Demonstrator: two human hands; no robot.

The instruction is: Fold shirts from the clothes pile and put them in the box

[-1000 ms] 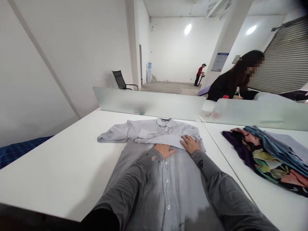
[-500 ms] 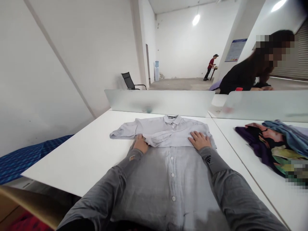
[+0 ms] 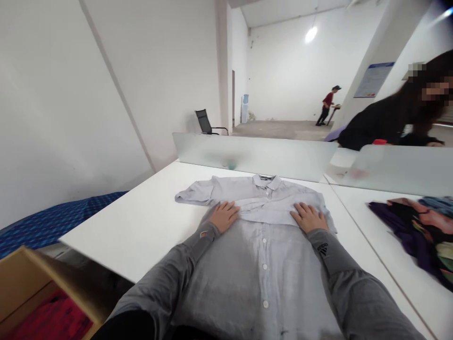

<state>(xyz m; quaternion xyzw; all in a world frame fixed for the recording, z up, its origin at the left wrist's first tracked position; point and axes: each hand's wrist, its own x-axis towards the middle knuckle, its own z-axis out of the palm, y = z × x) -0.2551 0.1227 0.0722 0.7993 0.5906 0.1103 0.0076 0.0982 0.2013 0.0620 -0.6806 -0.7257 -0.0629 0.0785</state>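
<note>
A light grey button-up shirt (image 3: 264, 245) lies front-up on the white table (image 3: 148, 222), collar away from me, with a sleeve folded across its chest. My left hand (image 3: 223, 216) rests flat on the shirt's left side, fingers spread. On the right side of the chest my right hand (image 3: 308, 217) presses flat on the folded sleeve, fingers apart. Neither hand holds anything. The other sleeve sticks out to the left of the collar.
A pile of coloured clothes (image 3: 417, 231) lies on the adjoining table at right. Frosted dividers (image 3: 255, 156) stand behind the shirt. A person in black (image 3: 385, 123) leans over beyond them; another in red (image 3: 327, 104) stands far back. A cardboard box (image 3: 38, 293) sits lower left.
My left hand slid from the shirt's middle out to its left side and flattened. The right hand stayed on the right chest. My view swung to the left.
</note>
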